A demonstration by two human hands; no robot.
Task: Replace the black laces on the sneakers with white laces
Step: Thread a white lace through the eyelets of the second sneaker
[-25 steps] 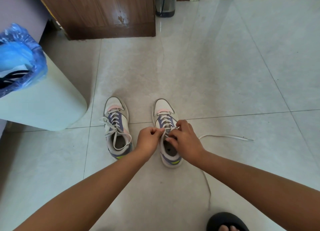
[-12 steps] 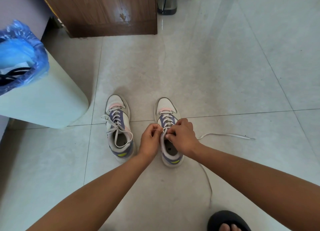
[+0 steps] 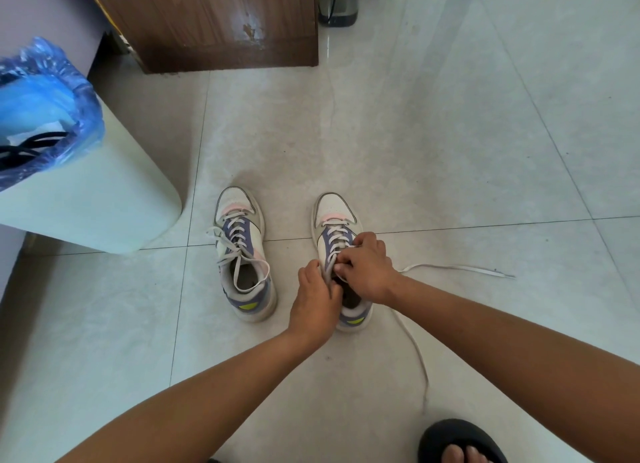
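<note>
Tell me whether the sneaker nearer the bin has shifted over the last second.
No. The sneaker still lies across the same grout line at the same spot, toe pointing away, beside the bin.

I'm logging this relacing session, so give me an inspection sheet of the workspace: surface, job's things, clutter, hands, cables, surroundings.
Surface: pale tiled floor.
Job's things: left sneaker fully laced in white; right sneaker part laced, white lace trailing right; black laces in the bin.
Clutter: nothing seen.
Hands: left hand and right hand both pinch the lace at the right sneaker's upper eyelets.
Cables: nothing seen.
Surroundings: bin with blue liner, wooden cabinet, dark container, black slipper.
</note>
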